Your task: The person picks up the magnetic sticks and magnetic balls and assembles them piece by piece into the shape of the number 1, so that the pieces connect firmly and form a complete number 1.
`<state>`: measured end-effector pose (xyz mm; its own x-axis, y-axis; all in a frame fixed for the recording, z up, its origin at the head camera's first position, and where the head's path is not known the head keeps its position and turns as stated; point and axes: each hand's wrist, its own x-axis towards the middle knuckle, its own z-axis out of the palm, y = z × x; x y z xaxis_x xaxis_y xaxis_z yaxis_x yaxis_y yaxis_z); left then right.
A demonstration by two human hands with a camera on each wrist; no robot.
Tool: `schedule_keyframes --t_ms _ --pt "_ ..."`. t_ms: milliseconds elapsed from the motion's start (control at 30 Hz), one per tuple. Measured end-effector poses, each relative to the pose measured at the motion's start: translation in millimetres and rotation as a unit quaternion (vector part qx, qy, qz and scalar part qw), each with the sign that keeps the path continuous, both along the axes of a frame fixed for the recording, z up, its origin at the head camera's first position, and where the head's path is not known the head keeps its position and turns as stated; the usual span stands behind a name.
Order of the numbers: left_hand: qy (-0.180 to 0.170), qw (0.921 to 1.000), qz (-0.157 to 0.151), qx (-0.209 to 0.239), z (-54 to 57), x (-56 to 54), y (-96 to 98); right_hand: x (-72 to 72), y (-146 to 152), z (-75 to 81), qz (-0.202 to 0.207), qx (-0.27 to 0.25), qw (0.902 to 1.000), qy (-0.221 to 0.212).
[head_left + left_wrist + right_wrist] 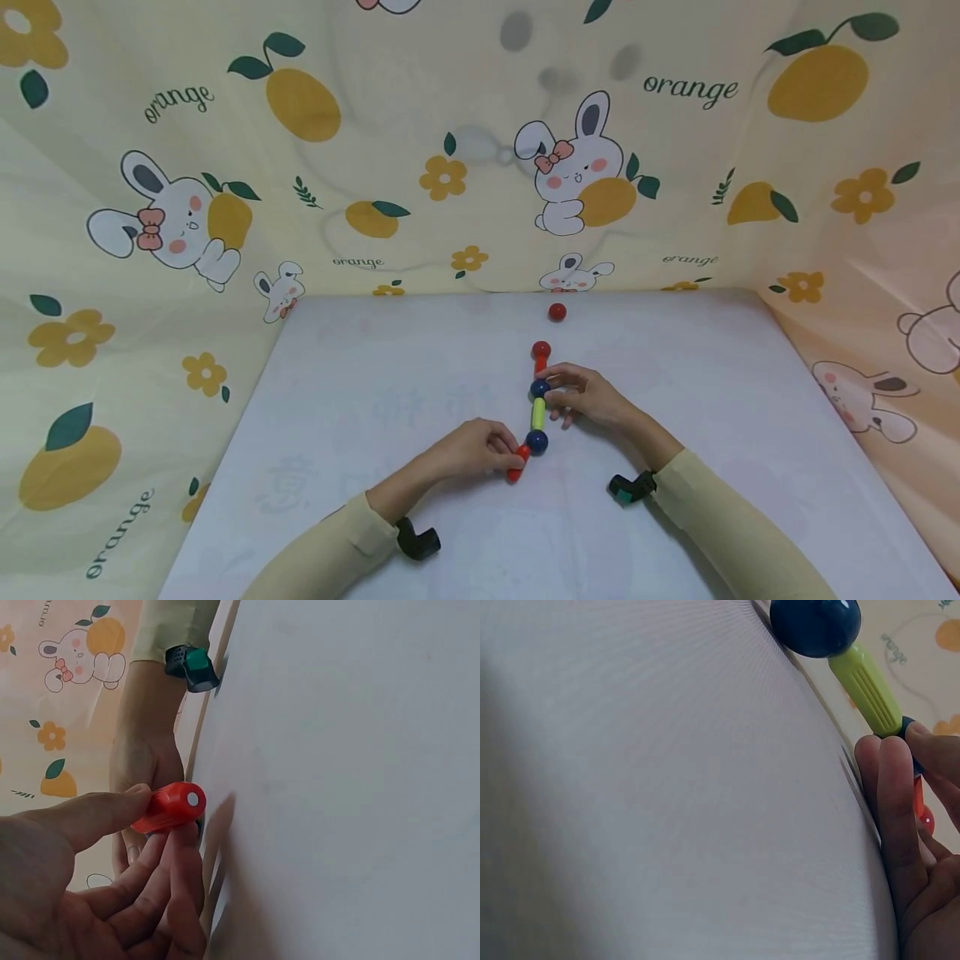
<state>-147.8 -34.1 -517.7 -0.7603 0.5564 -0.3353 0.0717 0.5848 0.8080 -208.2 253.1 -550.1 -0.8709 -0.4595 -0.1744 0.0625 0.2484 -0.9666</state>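
Note:
A chain of magnetic-looking rods and balls stretches across the white table. From the far end it has a red ball (542, 350), a red rod (541, 367), a blue ball (540, 389), a yellow-green rod (866, 690) and a nearer blue ball (815, 626). My right hand (592, 396) pinches the farther blue ball, partly hiding it in the right wrist view. Between thumb and fingers, my left hand (472, 450) holds another red rod (172, 806), with a pale round end showing. That rod's far end lies at the nearer blue ball; whether they touch, I cannot tell.
A loose red ball (557, 312) rests near the back edge of the white table (360, 367). Behind and beside the table hangs a cream cloth (420, 100) printed with rabbits and oranges. Dark wrist devices (418, 540) stick out beside both sleeves.

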Motion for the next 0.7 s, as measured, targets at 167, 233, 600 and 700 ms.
schedule_keyframes --t_ms 167,233,600,700 --pt "-0.005 1.0 -0.002 -0.001 2.0 3.8 1.9 -1.0 0.4 -1.5 0.003 0.002 1.0 0.006" --pt "-0.009 0.9999 -0.003 0.004 2.5 5.5 2.8 -1.1 0.5 -1.6 0.004 0.001 1.0 0.008" --pt "-0.022 0.9997 0.008 0.006 1.7 10.7 9.3 -1.8 0.2 -3.4 -0.002 0.002 1.0 0.005" --pt "-0.015 0.9998 0.014 -0.008 0.1 11.4 11.9 -2.2 0.2 -4.4 -0.002 0.0 1.0 0.006"
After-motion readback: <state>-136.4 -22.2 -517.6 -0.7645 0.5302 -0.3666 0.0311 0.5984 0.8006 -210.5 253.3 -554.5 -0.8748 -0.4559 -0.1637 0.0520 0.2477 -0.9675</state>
